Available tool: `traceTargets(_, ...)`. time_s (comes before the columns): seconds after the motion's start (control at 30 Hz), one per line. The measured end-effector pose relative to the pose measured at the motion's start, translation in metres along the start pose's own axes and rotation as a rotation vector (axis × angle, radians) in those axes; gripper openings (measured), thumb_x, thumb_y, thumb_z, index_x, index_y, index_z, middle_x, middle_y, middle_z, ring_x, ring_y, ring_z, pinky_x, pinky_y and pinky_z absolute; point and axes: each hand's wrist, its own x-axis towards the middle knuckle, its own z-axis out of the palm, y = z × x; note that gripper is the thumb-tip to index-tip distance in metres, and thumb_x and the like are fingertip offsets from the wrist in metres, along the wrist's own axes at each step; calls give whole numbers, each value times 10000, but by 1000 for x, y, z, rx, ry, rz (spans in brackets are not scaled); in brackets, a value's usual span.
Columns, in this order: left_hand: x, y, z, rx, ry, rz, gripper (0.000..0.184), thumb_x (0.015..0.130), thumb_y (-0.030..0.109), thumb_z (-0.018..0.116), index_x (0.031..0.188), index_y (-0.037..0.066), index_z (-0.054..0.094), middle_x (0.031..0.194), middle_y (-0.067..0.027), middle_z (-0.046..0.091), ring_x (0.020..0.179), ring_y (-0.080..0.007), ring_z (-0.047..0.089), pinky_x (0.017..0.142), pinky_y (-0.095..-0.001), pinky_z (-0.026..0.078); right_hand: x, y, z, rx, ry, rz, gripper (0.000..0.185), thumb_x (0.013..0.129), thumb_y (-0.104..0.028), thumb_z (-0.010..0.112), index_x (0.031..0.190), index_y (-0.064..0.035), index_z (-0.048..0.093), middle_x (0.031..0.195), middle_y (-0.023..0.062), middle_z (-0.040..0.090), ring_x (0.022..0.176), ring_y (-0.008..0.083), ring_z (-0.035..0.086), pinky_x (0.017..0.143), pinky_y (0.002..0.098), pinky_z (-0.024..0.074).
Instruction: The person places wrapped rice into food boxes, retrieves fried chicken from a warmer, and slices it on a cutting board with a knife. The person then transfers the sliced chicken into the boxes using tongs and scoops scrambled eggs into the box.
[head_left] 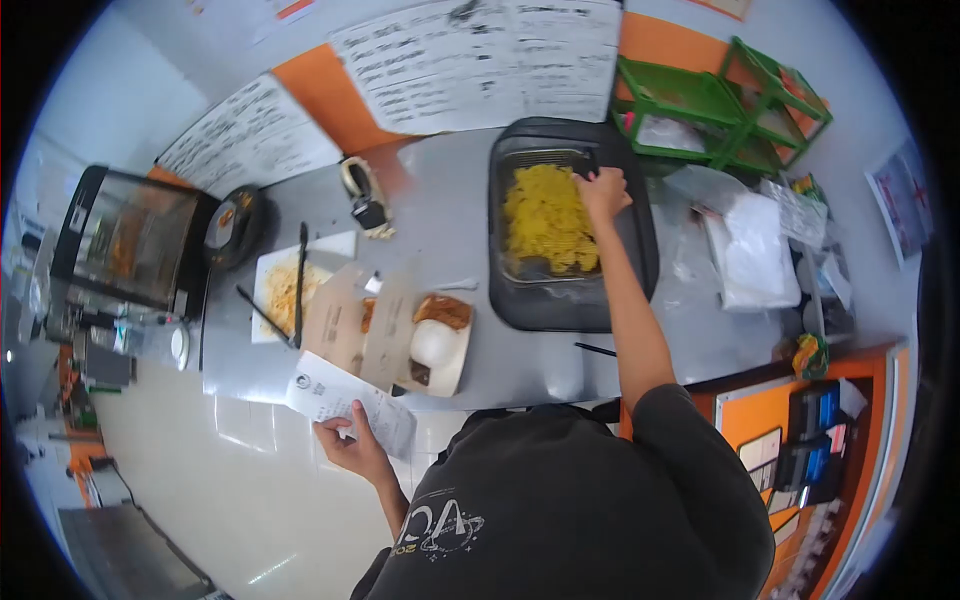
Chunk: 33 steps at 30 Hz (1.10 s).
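My left hand point(358, 452) grips a printed paper receipt point(330, 393) between thumb and fingers, just off the front edge of the steel counter. Right behind the receipt stand open cardboard food boxes point(385, 335). One holds a white rounded mound, likely rice point(434, 344), and a brown fried piece point(443, 311). My right hand point(604, 192) is closed at the right rim of a black tray point(570, 312). Inside the tray, yellow shredded or sliced food point(545, 215) fills a clear-sided container. A dark piece shows by my right fingers, but what they grip is hidden.
Black tongs point(302, 280) lie across a white cutting board point(265, 265) with crumbs. A tape dispenser point(362, 195) stands behind. To the left are a black pan point(236, 228) and a glass display case point(135, 240). White plastic bags point(755, 250) and green racks point(690, 95) occupy the right.
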Motion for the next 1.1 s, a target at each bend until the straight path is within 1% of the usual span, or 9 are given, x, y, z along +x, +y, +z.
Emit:
traceTargets(0.17,-4,63,54,-396,-83,30,310,742,-5,677,885,60,410,869,-57,450,878,-182,488,831,-306,403,4,12,-36,231,6,2,521,595,-330,793,933,-4,567,978,82,568,882,217,595,799,398,404)
traceTargets(0.27,-7,92,75,-340,-194,219,362,740,-13,668,989,53,412,1019,-88,427,1008,-214,459,903,-329,369,-1,20,-76,591,-28,52,464,626,-315,761,877,25,570,952,85,512,893,237,553,846,392,340)
traceTargets(0.3,-6,94,80,-448,-284,202,494,717,-1,683,1129,30,413,1137,-116,383,1087,-228,408,949,-353,330,-6,22,-101,672,-25,57,525,620,-312,782,927,36,537,983,81,507,855,212,564,830,362,382)
traceTargets(0.4,-7,113,98,-387,-384,292,657,680,26,716,1242,23,375,1166,-136,382,1115,-246,387,982,-365,293,-9,49,-144,994,84,178,659,613,-292,805,1077,56,492,1056,107,496,928,200,539,849,326,408)
traceTargets(0.47,-5,117,105,-285,-449,361,735,657,42,729,1286,17,350,1186,-149,370,1126,-268,381,992,-364,275,-6,71,-186,1011,178,288,710,613,-155,815,1127,118,409,1037,115,463,826,168,524,739,258,455)
traceTargets(0.57,-8,141,119,-287,-544,419,699,669,24,711,1276,20,364,1179,-155,366,1118,-277,389,979,-355,291,-3,94,-249,1032,323,407,321,634,-133,802,809,-8,563,740,28,524,721,131,512,701,241,396)
traceTargets(0.7,-10,155,138,-393,-678,417,701,674,-1,688,1287,20,348,1145,-134,385,1096,-251,426,946,-337,347,6,155,-280,1223,426,206,215,704,-55,742,718,-67,528,753,5,507,735,99,474,730,233,371)
traceTargets(0.97,-9,172,155,-571,-836,304,789,679,-34,670,1348,55,264,1148,-141,338,1099,-247,421,901,-318,403,39,243,-276,608,634,144,281,717,-231,744,776,-29,558,796,30,509,784,171,520,788,309,402)
traceTargets(1.1,-6,172,159,-561,-899,252,911,622,-60,687,1379,36,189,1158,-125,327,1146,-248,411,940,-340,404,76,286,-238,-360,614,352,585,623,-444,734,1059,-102,545,1043,91,533,967,278,544,869,477,354)
